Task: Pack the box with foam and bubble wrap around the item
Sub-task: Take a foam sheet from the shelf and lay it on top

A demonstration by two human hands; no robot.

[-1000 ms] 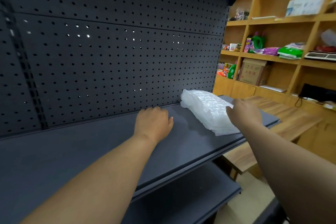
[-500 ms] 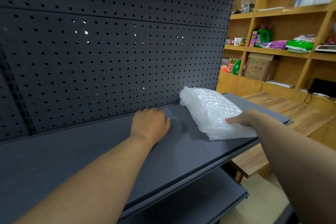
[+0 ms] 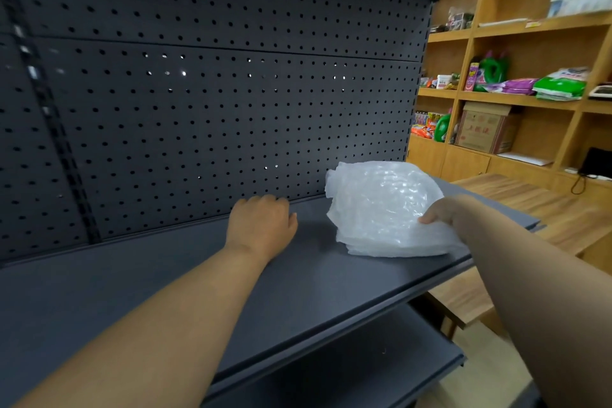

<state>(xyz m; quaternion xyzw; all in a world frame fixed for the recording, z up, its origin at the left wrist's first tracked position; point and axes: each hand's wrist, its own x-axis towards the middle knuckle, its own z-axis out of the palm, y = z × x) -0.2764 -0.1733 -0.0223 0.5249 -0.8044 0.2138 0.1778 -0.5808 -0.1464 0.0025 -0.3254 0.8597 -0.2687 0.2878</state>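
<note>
Bubble wrap, a folded clear wad, is sitting toward the right end of the dark grey shelf, with its near edge lying on the shelf and its far side tilting up. Your right hand is gripping it at the right edge, thumb pressing on top (the other fingers are hiding under the wad). Your left hand is resting palm down on the shelf, fingers curling loosely and holding nothing, well apart from the wrap and close to the black pegboard back panel. A second grey shelf is showing below. Off to the right, wooden shelving is carrying packets, bottles and a cardboard carton.
</note>
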